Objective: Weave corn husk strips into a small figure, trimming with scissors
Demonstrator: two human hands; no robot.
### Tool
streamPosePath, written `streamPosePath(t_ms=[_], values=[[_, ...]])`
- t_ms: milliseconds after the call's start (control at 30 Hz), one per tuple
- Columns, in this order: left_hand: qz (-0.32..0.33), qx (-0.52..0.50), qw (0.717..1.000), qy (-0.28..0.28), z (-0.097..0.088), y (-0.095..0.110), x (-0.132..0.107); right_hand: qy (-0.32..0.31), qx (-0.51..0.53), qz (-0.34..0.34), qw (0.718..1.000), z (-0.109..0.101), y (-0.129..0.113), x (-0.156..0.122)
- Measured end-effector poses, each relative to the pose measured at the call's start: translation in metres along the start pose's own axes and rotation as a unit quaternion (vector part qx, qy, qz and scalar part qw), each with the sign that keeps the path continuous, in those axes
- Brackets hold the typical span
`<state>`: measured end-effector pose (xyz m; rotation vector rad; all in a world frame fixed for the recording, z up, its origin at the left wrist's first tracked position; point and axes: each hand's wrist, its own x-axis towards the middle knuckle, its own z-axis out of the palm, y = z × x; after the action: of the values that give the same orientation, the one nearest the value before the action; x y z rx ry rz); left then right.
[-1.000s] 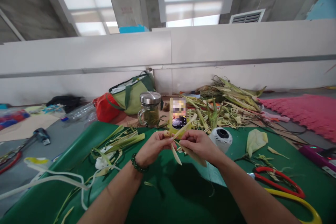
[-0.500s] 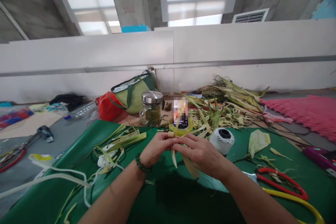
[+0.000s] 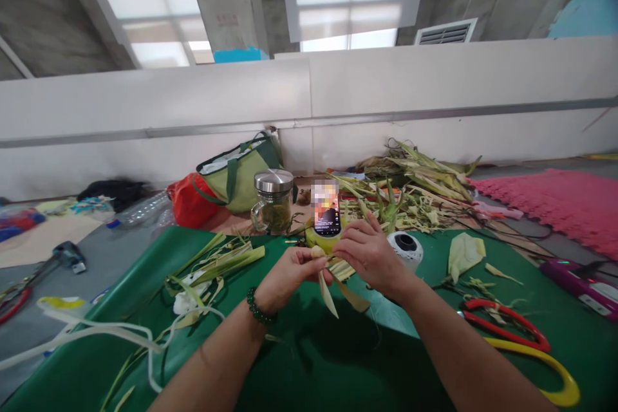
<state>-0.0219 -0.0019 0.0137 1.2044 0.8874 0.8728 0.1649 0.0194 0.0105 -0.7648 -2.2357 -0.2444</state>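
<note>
My left hand (image 3: 292,272), with a green bead bracelet on its wrist, pinches a small bundle of pale corn husk (image 3: 328,296) between thumb and fingers. Two husk ends hang below it, one narrow and one broader. My right hand (image 3: 364,252) is closed at the top right of the bundle, its thumb and index fingertips meeting at the husk; its other fingers are bent and raised. Its fingertips partly hide what they grip. Just behind the hands a lit phone (image 3: 327,215) leans upright at a yellow tape roll (image 3: 316,243).
A white spool of thread (image 3: 408,250) stands beyond my right wrist. Red-handled scissors (image 3: 512,325) and a yellow handle (image 3: 555,367) lie at right on the green mat (image 3: 193,360). Husks (image 3: 405,206) are heaped behind. A lidded glass mug (image 3: 273,203) stands left of the phone.
My right hand has shifted up and turned, its fingers lifting away from the lower husk. The broader husk end now shows more fully. The view has swung slightly right.
</note>
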Motion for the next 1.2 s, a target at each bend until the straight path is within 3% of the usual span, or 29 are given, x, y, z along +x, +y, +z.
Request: streamPosePath(t_ms=[133,267,367,467,567,733,867,967,1067,1133,1200], values=[[-0.006,-0.030,0.999,0.033,-0.001,-0.001,0.001,-0.009,0.051,-0.013,0.999,0.000,0.002,0.001],[-0.033,-0.077,0.996,0.036,-0.007,-0.001,0.003,-0.006,0.062,-0.063,0.996,-0.004,-0.013,0.001],[-0.054,-0.087,0.995,0.012,-0.009,-0.002,0.003,-0.028,0.043,-0.098,0.994,-0.003,-0.023,0.000],[-0.062,-0.078,0.995,-0.022,-0.005,-0.002,0.002,0.000,0.088,-0.124,0.988,0.001,-0.026,0.000],[-0.035,-0.061,0.998,-0.006,-0.001,-0.001,0.002,0.006,0.144,-0.114,0.983,0.003,-0.026,0.000],[-0.016,-0.019,1.000,-0.005,-0.002,0.001,0.001,-0.059,0.093,-0.113,0.988,-0.006,-0.034,0.002],[-0.035,-0.040,0.998,-0.017,-0.005,0.001,0.000,-0.026,0.154,-0.110,0.981,-0.007,-0.037,0.001],[-0.017,-0.025,1.000,-0.001,-0.004,0.001,0.001,0.025,0.243,-0.041,0.969,-0.001,-0.034,-0.001],[0.005,0.026,1.000,-0.010,-0.002,0.001,0.001,0.064,0.266,0.115,0.955,0.007,-0.029,-0.003],[0.018,0.056,0.998,-0.029,0.000,0.001,0.000,0.065,0.253,0.210,0.942,0.011,-0.026,-0.003],[0.033,0.073,0.996,-0.036,0.002,0.001,-0.001,0.047,0.238,0.264,0.934,0.013,-0.024,-0.002]])
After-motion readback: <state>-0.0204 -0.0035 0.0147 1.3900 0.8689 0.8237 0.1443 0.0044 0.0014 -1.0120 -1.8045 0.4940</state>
